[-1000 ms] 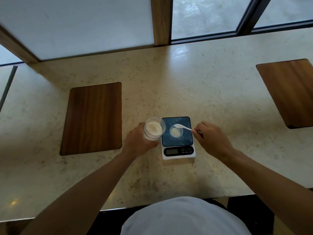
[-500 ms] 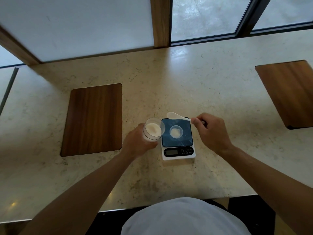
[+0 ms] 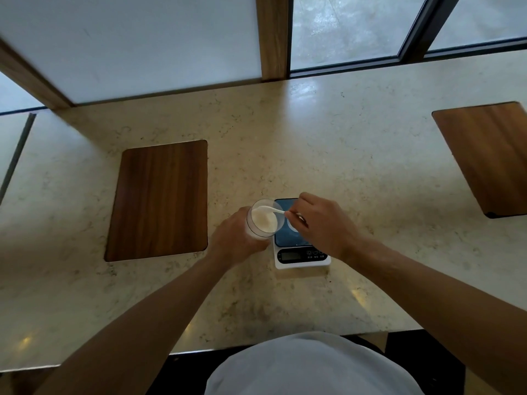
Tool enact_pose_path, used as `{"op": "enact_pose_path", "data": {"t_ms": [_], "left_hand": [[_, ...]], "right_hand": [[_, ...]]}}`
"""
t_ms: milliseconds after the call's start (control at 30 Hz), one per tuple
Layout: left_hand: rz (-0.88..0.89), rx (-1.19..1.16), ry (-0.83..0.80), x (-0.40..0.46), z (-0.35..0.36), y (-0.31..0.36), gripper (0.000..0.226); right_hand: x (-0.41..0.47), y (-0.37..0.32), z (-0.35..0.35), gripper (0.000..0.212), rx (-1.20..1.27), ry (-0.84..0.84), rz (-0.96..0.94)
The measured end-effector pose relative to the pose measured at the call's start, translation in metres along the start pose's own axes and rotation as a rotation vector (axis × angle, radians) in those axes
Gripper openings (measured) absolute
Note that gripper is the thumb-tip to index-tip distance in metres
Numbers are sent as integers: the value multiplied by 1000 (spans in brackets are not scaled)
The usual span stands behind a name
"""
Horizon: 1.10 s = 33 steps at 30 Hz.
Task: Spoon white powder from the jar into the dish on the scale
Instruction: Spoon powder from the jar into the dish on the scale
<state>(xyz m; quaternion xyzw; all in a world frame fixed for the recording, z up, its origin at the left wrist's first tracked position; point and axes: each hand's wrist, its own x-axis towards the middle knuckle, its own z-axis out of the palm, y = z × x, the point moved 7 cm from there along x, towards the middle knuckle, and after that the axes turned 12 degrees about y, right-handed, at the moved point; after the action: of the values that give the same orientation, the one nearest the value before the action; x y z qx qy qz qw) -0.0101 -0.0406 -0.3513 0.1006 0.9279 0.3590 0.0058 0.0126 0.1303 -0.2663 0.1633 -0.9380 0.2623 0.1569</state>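
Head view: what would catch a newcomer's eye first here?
Probably the two hands meeting at the centre: the left hand holds a clear jar of white powder, and the right hand dips a white spoon into it. Just right of the jar sits a small scale, its dish mostly hidden by the right hand.

A pale marbled counter [image 3: 328, 138] carries a white scale [image 3: 302, 256] and two inset wooden panels [image 3: 159, 201] [image 3: 487, 158].

Head-worn view, steeply down onto countertop [image 3: 313, 155]
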Motion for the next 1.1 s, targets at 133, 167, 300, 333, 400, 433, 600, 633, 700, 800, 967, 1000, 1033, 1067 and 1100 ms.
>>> {"op": "enact_pose_path", "data": {"t_ms": [133, 167, 300, 333, 400, 433, 600, 633, 700, 800, 967, 1000, 1033, 1067, 1100], "left_hand": [[-29, -11, 1, 0, -2, 0, 77], [-28, -8, 1, 0, -2, 0, 77], [-8, 2, 5, 0, -1, 1, 73], [-6, 1, 4, 0, -1, 1, 73], [-5, 4, 1, 0, 0, 0, 74], [-2, 6, -1, 0, 0, 0, 74], [19, -12, 13, 1, -2, 4, 71], [21, -15, 13, 1, -2, 5, 72], [28, -12, 8, 1, -3, 6, 73], [41, -2, 15, 1, -3, 9, 72], [11, -22, 23, 0, -4, 8, 72], [0, -32, 20, 0, -4, 7, 72], [-7, -39, 19, 0, -4, 7, 73], [-10, -39, 20, 1, -4, 7, 74], [-9, -34, 24, 1, -4, 7, 74]], "right_hand": [[-2, 2, 11, 23, -32, -47, 25], [-3, 3, 14, 24, -35, -64, 38], [-6, 10, 23, 28, -30, -98, 109], [-6, 11, 24, 29, -33, -103, 126], [-6, 14, 27, 30, -46, -120, 148], [-6, 15, 28, 30, -54, -130, 157], [-5, 20, 33, 33, -86, -176, 211], [-5, 21, 34, 32, -85, -180, 223], [-5, 21, 35, 31, -81, -188, 243], [-6, 22, 35, 31, -80, -193, 271], [-6, 27, 32, 37, -14, -163, 355], [-6, 29, 31, 38, 4, -153, 370], [-6, 30, 29, 39, 18, -145, 382], [-6, 32, 27, 40, 29, -142, 392], [-6, 33, 26, 39, 39, -140, 402]]}}
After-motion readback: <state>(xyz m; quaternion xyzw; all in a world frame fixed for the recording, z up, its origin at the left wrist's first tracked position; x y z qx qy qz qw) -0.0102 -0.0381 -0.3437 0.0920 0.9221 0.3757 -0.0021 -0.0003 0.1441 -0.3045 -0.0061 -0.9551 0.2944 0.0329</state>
